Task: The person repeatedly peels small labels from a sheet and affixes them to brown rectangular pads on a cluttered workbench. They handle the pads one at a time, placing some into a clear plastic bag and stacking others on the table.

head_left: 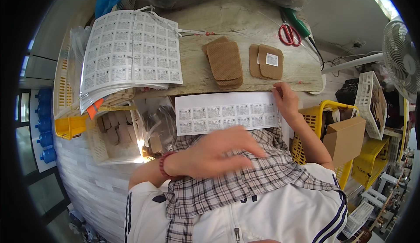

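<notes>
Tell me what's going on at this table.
A person has a sheet of printed labels in front of them, at the table's near edge. Their right hand is at the sheet's right edge; their left hand, blurred, is over the lap, and whether it holds anything is unclear. On the table are a taller stack of brown pads and a smaller pile, its top pad bearing a white label.

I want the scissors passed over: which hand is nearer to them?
Right. The right hand is at the sheet's right edge, below the scissors in view; the left hand is farther, lower and to their left, over the plaid cloth.
</notes>
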The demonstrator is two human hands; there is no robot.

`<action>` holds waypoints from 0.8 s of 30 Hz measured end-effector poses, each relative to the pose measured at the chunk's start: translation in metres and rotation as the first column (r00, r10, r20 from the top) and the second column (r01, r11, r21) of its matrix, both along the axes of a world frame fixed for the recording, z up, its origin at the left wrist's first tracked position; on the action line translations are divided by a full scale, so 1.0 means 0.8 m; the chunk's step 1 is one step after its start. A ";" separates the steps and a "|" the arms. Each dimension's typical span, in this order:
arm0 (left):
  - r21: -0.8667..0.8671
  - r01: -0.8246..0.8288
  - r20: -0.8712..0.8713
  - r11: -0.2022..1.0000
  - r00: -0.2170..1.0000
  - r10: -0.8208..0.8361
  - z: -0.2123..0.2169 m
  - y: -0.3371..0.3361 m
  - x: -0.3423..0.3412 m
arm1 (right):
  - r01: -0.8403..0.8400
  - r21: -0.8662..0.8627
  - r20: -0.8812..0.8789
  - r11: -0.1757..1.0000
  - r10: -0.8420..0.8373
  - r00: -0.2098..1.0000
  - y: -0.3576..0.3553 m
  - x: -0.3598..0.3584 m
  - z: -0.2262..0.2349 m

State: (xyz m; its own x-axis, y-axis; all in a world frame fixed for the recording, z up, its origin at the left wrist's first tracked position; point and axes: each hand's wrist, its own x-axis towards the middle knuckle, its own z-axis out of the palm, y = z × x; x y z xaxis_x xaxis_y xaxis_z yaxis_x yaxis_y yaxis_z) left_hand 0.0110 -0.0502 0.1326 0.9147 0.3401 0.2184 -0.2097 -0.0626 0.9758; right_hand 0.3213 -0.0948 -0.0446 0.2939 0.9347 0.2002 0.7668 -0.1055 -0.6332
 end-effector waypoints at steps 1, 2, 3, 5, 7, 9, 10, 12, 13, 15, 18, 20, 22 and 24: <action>0.174 0.093 0.175 0.980 0.977 -0.124 0.015 -0.010 0.032 | -0.024 0.022 0.025 0.999 0.023 0.999 0.000 -0.004 -0.001; 0.194 0.161 0.199 0.968 0.959 -0.199 0.032 -0.026 0.056 | -0.045 0.042 0.053 0.998 0.042 0.998 0.000 -0.009 -0.001; 0.216 0.234 0.228 0.948 0.932 -0.281 0.045 -0.044 0.072 | -0.058 0.058 0.089 0.997 0.052 0.995 -0.002 -0.012 0.001; 0.174 0.353 0.208 0.919 0.899 -0.385 0.060 -0.066 0.091 | -0.057 0.061 0.152 0.997 0.047 0.987 -0.006 -0.015 0.013; 0.110 0.451 0.209 0.886 0.861 -0.464 0.075 -0.071 0.102 | -0.067 0.104 0.243 0.992 0.040 0.969 -0.012 -0.012 0.019; 0.015 0.513 0.233 0.858 0.833 -0.502 0.091 -0.073 0.107 | -0.079 0.091 0.272 0.993 0.052 0.961 -0.020 -0.011 0.020; 0.104 0.470 0.256 0.876 0.839 -0.480 0.090 -0.078 0.114 | -0.102 0.087 0.286 0.991 0.074 0.955 -0.021 -0.015 0.026; 0.271 0.372 0.304 0.888 0.842 -0.445 0.080 -0.091 0.131 | -0.150 0.081 0.310 0.985 0.118 0.943 -0.029 -0.019 0.027; 0.264 0.372 0.307 0.890 0.842 -0.444 0.080 -0.090 0.132 | -0.166 0.077 0.321 0.983 0.134 0.938 -0.032 -0.022 0.025; 0.247 0.379 0.309 0.892 0.841 -0.443 0.081 -0.087 0.135 | -0.193 0.064 0.338 0.979 0.160 0.927 -0.040 -0.028 0.025; 0.372 0.431 0.046 0.822 0.876 -0.480 0.073 -0.079 0.125 | -0.225 0.118 0.315 0.967 0.179 0.932 -0.035 -0.036 0.027; 0.287 0.470 0.026 0.835 0.867 -0.497 0.081 -0.076 0.116 | -0.230 0.129 0.313 0.965 0.180 0.933 -0.032 -0.040 0.022; 0.172 0.439 0.146 0.882 0.874 -0.464 0.080 -0.080 0.121 | -0.262 0.165 0.333 0.951 0.196 0.922 -0.023 -0.043 0.018; 0.218 0.358 0.343 0.908 0.843 -0.414 0.095 -0.073 0.127 | -0.292 0.182 0.360 0.939 0.213 0.908 -0.013 -0.053 0.012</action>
